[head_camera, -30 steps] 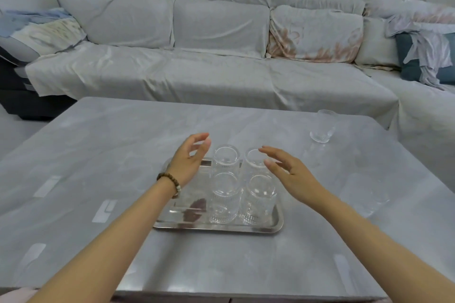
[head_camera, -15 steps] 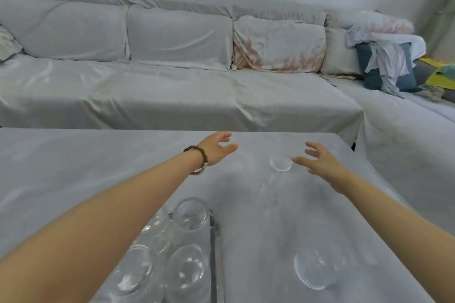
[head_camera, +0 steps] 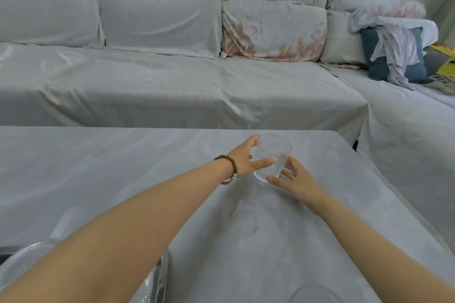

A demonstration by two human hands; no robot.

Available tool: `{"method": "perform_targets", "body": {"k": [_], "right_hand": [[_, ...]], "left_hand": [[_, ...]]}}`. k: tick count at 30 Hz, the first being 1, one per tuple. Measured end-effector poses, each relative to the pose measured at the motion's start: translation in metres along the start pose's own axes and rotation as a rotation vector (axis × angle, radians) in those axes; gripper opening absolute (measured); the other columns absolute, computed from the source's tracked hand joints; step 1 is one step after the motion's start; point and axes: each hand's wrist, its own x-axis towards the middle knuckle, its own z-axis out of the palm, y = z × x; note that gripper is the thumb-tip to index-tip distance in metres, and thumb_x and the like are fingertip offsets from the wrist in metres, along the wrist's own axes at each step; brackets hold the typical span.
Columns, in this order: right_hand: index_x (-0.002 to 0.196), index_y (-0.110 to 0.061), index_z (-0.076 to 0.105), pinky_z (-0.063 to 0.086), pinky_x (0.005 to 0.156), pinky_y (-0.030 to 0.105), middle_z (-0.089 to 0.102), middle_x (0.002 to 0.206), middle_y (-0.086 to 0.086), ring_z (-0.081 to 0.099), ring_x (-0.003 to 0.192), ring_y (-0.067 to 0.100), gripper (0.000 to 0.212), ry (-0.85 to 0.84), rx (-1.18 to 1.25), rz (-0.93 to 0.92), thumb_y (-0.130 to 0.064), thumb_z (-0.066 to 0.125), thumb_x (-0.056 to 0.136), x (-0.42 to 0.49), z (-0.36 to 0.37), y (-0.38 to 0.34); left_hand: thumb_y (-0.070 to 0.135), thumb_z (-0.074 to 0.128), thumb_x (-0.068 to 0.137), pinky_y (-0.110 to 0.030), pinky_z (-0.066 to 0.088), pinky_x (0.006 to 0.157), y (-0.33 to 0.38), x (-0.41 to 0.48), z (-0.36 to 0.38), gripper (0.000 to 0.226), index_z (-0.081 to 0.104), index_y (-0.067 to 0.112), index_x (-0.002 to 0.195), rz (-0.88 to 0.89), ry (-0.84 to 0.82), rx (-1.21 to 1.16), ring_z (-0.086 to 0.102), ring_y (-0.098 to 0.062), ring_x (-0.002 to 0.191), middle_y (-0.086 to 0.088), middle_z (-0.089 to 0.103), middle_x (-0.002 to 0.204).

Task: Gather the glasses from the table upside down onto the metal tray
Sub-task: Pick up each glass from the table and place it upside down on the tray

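Note:
A clear glass (head_camera: 272, 155) is near the table's far right, tilted, with its mouth toward the sofa. My left hand (head_camera: 243, 160) grips its left side, thumb over the top and fingers across the front. My right hand (head_camera: 294, 177) touches its lower right side with spread fingers. The metal tray (head_camera: 161, 275) shows only as a rim strip at the bottom left, mostly hidden by my left forearm. One upside-down glass (head_camera: 21, 259) on it peeks out at the left edge. Another clear glass (head_camera: 316, 295) stands on the table at the bottom edge.
The grey marble table (head_camera: 98, 167) ends just beyond the held glass. A covered grey sofa (head_camera: 172, 91) runs behind and around the right side, with cushions and a pile of clothes (head_camera: 394, 42) at the far right.
Both hands have reached forward from the tray and closed around the far glass, which now tilts between them. The view has moved forward, pushing the tray to the bottom left.

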Motion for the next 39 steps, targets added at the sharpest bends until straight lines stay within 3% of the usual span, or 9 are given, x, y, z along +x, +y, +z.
{"method": "perform_targets", "body": {"k": [3,6,12,18,22,26,30,35,39], "right_hand": [[0.126,-0.033,0.041,0.049,0.073,0.005,0.055,0.123,-0.012,0.058,0.102,-0.005,0.068,0.01,0.027,-0.026,-0.011,0.079,0.075,0.006,0.002,0.009],[0.132,-0.027,0.041,0.048,0.074,0.003,0.055,0.126,-0.008,0.057,0.105,-0.003,0.071,0.015,0.023,-0.046,-0.007,0.078,0.075,0.007,0.003,0.012],[0.133,-0.033,0.045,0.045,0.086,0.018,0.052,0.136,-0.006,0.057,0.115,0.012,0.071,-0.014,-0.078,-0.037,-0.021,0.082,0.073,-0.002,0.0,0.0],[0.131,-0.046,0.041,0.046,0.089,0.022,0.056,0.133,-0.006,0.059,0.117,0.011,0.083,-0.113,-0.033,-0.068,-0.043,0.084,0.06,-0.038,0.018,-0.045],[0.126,-0.044,0.046,0.051,0.075,0.018,0.058,0.128,-0.01,0.065,0.104,0.001,0.073,-0.09,0.035,-0.156,-0.044,0.08,0.062,-0.07,0.043,-0.095],[0.122,-0.036,0.052,0.051,0.094,0.03,0.067,0.121,-0.009,0.066,0.107,0.005,0.058,-0.127,0.181,-0.199,-0.043,0.074,0.068,-0.102,0.079,-0.141],[0.126,-0.022,0.052,0.052,0.09,0.032,0.067,0.123,-0.002,0.067,0.109,0.016,0.068,-0.172,0.326,-0.164,-0.045,0.072,0.066,-0.131,0.126,-0.176],[0.118,-0.014,0.054,0.056,0.079,0.026,0.075,0.106,0.003,0.071,0.098,0.017,0.079,-0.179,0.261,-0.179,-0.054,0.076,0.054,-0.157,0.19,-0.209],[0.108,-0.027,0.056,0.054,0.08,0.026,0.074,0.103,-0.004,0.071,0.085,0.004,0.074,-0.149,0.108,-0.247,-0.06,0.079,0.046,-0.168,0.237,-0.225]], "left_hand": [[0.051,0.067,0.074,-0.033,0.043,0.096,-0.003,0.009,0.003,0.088,0.019,0.03,0.144,0.017,0.025,0.0,0.048,-0.024,0.123,0.002,0.031,0.151],[0.054,0.07,0.069,-0.035,0.046,0.093,-0.002,0.012,0.008,0.087,0.024,0.035,0.141,0.03,0.075,-0.029,0.052,-0.02,0.106,0.003,0.036,0.147],[0.049,0.074,0.067,-0.044,0.048,0.096,0.0,0.001,0.003,0.079,0.037,0.03,0.135,0.011,0.138,-0.128,0.056,-0.027,0.112,-0.002,0.044,0.139],[0.044,0.066,0.077,-0.026,0.058,0.066,0.014,-0.052,-0.036,0.063,0.041,0.026,0.132,-0.04,0.137,-0.319,0.06,-0.027,0.104,-0.006,0.04,0.139],[0.047,0.061,0.079,-0.036,0.059,0.075,0.039,-0.104,-0.067,0.061,0.044,0.019,0.13,-0.016,0.148,-0.468,0.068,-0.028,0.093,-0.009,0.047,0.137],[0.061,0.06,0.067,-0.035,0.059,0.077,0.063,-0.165,-0.097,0.077,0.048,0.015,0.128,0.037,0.177,-0.604,0.07,-0.028,0.095,-0.006,0.057,0.129],[0.064,0.055,0.065,-0.034,0.058,0.078,0.065,-0.227,-0.126,0.069,0.056,0.019,0.118,0.078,0.256,-0.657,0.07,-0.027,0.094,-0.001,0.065,0.115],[0.065,0.06,0.061,-0.03,0.058,0.073,0.039,-0.298,-0.169,0.063,0.062,0.023,0.108,0.051,0.352,-0.696,0.07,-0.021,0.097,0.003,0.067,0.112],[0.069,0.064,0.056,-0.03,0.057,0.076,0.005,-0.35,-0.201,0.064,0.063,0.029,0.106,-0.001,0.388,-0.639,0.067,-0.015,0.102,0.004,0.065,0.118]]}}
